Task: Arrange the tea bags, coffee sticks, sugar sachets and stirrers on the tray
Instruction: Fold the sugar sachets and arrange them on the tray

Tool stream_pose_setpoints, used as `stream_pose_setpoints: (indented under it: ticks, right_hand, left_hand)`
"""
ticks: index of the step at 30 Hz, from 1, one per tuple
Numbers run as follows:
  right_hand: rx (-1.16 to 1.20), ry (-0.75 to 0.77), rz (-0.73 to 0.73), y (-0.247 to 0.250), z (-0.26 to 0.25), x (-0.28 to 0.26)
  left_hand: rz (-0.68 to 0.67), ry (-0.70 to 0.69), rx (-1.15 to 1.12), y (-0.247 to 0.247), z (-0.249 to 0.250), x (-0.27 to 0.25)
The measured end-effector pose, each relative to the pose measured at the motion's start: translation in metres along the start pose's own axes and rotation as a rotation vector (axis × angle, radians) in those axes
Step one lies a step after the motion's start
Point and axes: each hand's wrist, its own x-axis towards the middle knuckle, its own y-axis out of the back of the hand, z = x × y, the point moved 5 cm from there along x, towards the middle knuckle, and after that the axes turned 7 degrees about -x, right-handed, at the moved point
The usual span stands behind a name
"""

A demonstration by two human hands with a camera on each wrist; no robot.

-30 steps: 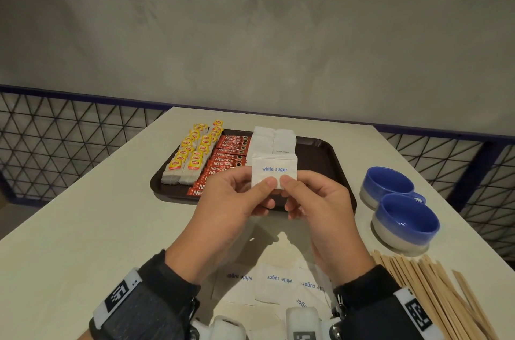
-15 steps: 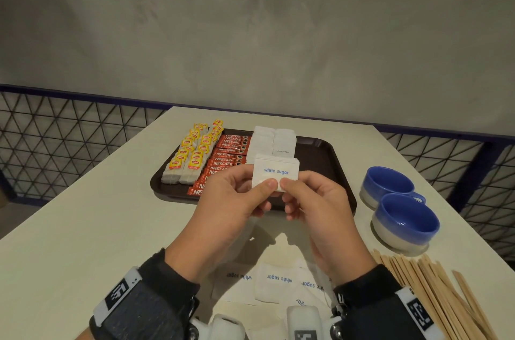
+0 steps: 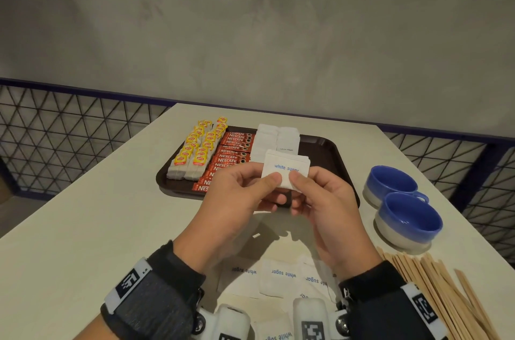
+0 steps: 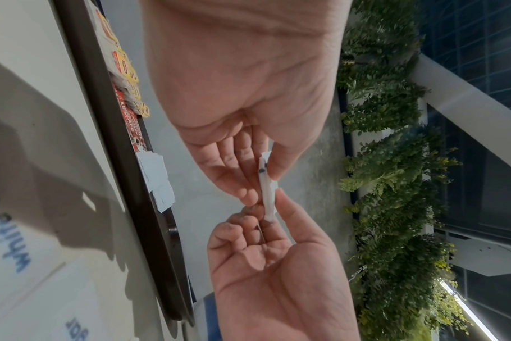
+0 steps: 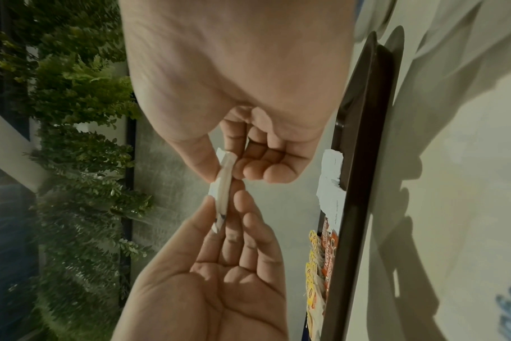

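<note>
Since the earlier frames the sachet stack (image 3: 286,169) has dropped a little between the hands, thumbs now covering part of the "white sugar" print; both hands have barely shifted otherwise. Left hand (image 3: 237,200) pinches the stack's lower left corner, thumb in front, fingers behind. Right hand (image 3: 324,206) pinches the lower right corner the same way. Wrist views show the stack edge-on, several thin sachets pressed together between thumbs and fingertips (image 4: 267,191) (image 5: 223,184). Stack is held in the air above the near edge of the tray (image 3: 328,144). On the tray: tea bags (image 3: 195,153) at its left end, coffee sticks (image 3: 231,155) just right of them, placed sugar sachets (image 3: 278,139) right of the sticks; the tray's right part is bare. Near side of the tray, on the counter (image 3: 83,228): loose sachets (image 3: 281,275) lying print up, under the wrists. Right of the tray: two blue cups (image 3: 404,214) touching each other. Stirrers (image 3: 434,292) in a loose heap on the counter, nearer than the cups, well apart from the tray.
</note>
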Motion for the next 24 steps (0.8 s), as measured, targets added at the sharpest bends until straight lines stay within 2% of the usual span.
stream_pose_setpoints:
  ticks: [4, 7, 11, 14, 20, 24]
  right_hand:
    - [-0.127, 0.005, 0.026, 0.004, -0.011, 0.0]
    - [-0.175, -0.05, 0.013, 0.008, -0.025, 0.008]
    - [-0.209, -0.055, 0.054, 0.012, -0.046, 0.056]
    - [-0.459, -0.033, 0.02, 0.006, -0.046, 0.104]
    - [-0.914, -0.312, -0.021, 0.024, 0.005, 0.178]
    - [-0.974, -0.428, -0.003, 0.035, 0.026, 0.201]
  left_hand:
    - [-0.01, 0.005, 0.052, -0.001, 0.001, -0.001]
    - [0.02, 0.011, 0.041, -0.001, 0.004, -0.002]
    - [0.093, 0.022, -0.014, 0.007, 0.011, 0.001]
    - [0.093, 0.024, -0.028, 0.012, 0.018, 0.003]
    - [0.125, 0.017, -0.087, 0.022, 0.026, 0.009]
    - [0.161, 0.013, -0.141, 0.029, 0.025, 0.013]
